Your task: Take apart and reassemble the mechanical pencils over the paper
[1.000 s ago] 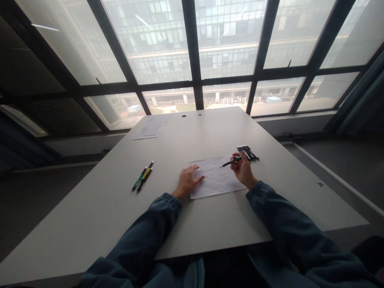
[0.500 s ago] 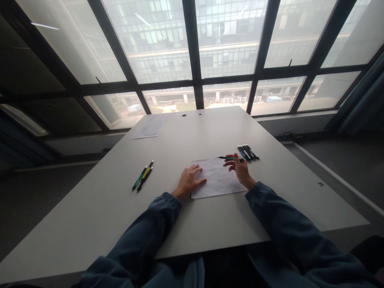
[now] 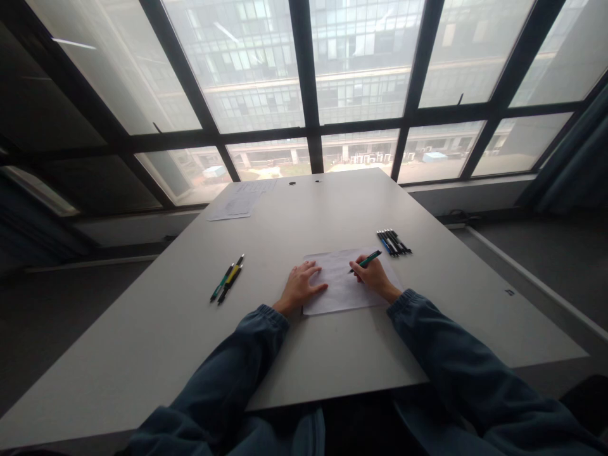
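A white sheet of paper (image 3: 339, 294) lies on the table in front of me. My left hand (image 3: 300, 285) rests flat on its left edge, fingers spread. In my right hand (image 3: 373, 276) is a green and black pen (image 3: 370, 258), gripped in a writing hold with its tip down at the paper. Whether the tip touches the sheet is too small to tell. Left of my left hand lie several pens (image 3: 228, 280), green, yellow and black. Beyond my right hand a row of several dark pens (image 3: 394, 242) lies side by side, one with blue on it.
The white table (image 3: 161, 342) reaches toward large framed windows (image 3: 358, 63). Printed sheets (image 3: 235, 204) lie at its far left corner. A round dark hole or cap (image 3: 292, 183) shows near the far edge. A small dark mark (image 3: 509, 292) is at the right edge.
My right hand has turned the pen from lying sideways across loose fingers to a tip-down writing grip over the paper. My left hand has stayed in place.
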The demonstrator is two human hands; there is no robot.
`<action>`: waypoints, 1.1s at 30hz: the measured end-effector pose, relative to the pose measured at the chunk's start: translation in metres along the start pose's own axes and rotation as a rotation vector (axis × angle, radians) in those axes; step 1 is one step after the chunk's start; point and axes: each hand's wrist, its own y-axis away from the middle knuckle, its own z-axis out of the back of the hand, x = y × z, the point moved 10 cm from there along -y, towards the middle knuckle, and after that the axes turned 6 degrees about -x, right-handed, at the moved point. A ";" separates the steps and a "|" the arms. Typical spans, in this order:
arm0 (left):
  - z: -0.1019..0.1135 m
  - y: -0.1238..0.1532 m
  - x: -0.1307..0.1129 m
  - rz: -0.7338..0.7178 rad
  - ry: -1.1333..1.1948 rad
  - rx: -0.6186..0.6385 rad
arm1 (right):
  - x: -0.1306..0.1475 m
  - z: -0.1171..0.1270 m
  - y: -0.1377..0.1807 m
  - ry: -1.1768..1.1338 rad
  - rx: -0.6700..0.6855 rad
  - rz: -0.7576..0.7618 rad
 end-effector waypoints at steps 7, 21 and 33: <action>0.000 0.001 0.000 -0.008 -0.040 0.001 | -0.003 -0.001 0.002 0.029 -0.009 -0.038; 0.000 0.000 0.000 -0.002 -0.037 0.006 | -0.007 -0.005 -0.001 0.104 0.003 -0.054; -0.002 -0.001 0.002 -0.013 -0.036 -0.001 | 0.014 0.014 -0.003 -0.140 -0.099 0.123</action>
